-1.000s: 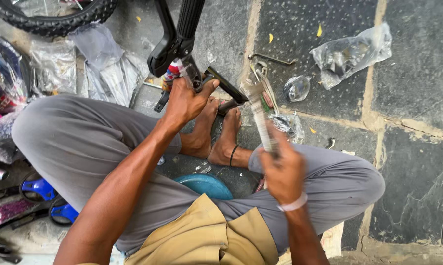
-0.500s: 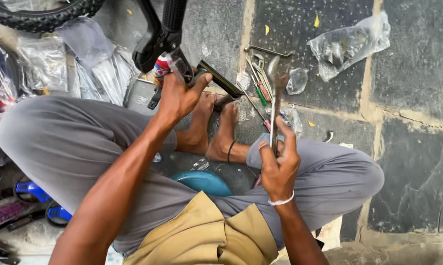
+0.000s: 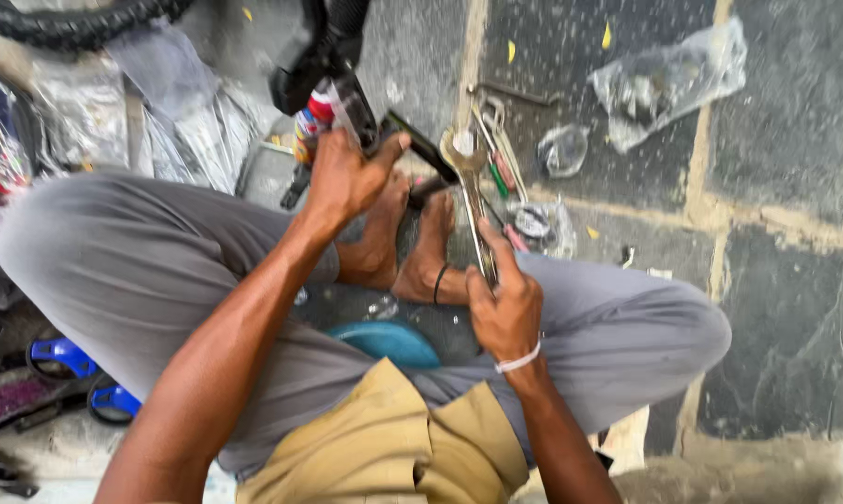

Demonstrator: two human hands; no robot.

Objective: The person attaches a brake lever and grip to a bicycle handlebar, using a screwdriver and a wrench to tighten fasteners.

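While the person sits cross-legged on the stone floor (image 3: 795,121), the left hand (image 3: 347,177) is closed round a black bike part (image 3: 323,56), apparently the frame or fork end, just above the bare feet. Beside that hand sits a small can (image 3: 311,117) with a red and white label, touching the black part; whether the fingers also hold it, cannot tell.

Right hand (image 3: 505,303) is fisted on the lower shank of a long metal spanner (image 3: 468,187), held near upright, its ring head up by the black crank-like bar (image 3: 421,149) next to the left thumb. Head looks close to the bar, but seated or not: cannot tell.

Judgement: this is the fit-the-spanner stage, left hand steadying the part, right hand bringing the tool on. Next move would need the ring head square on its nut, and the left hand locked firm against the turn.

Packaging:
- clear plastic bag (image 3: 669,79) with dark small parts, top right on the floor, crumpled
- small clear wrapper (image 3: 563,149), near the spanner head
- stack of clear bags (image 3: 160,121), upper left under the tyre (image 3: 67,23)
- loose hand tools (image 3: 496,140) right of the spanner head
- blue round lid (image 3: 384,341), in the lap
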